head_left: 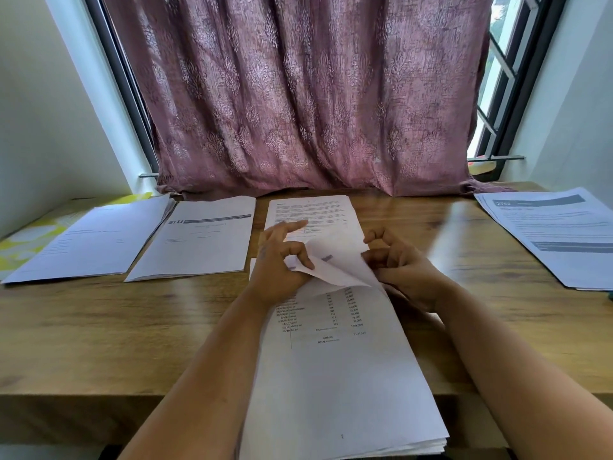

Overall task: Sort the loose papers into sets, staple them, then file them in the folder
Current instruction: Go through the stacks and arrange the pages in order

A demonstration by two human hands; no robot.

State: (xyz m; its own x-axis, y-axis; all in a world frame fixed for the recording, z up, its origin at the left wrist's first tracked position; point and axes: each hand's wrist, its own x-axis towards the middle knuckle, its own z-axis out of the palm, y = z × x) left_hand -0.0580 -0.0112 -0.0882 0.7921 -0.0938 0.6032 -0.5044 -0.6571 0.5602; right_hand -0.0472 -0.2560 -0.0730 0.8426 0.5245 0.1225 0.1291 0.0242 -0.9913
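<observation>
1. Head view: your left hand [277, 260] pinched the lifted corner of the top sheet [331, 260].
2. Your right hand [403, 263] gripped that sheet's other edge, fingers curled.
3. The main stack [338, 376] lay on the desk [116, 327] between your forearms.
4. Sorted sets [202, 237] lay left, another [557, 234] right.
</observation>
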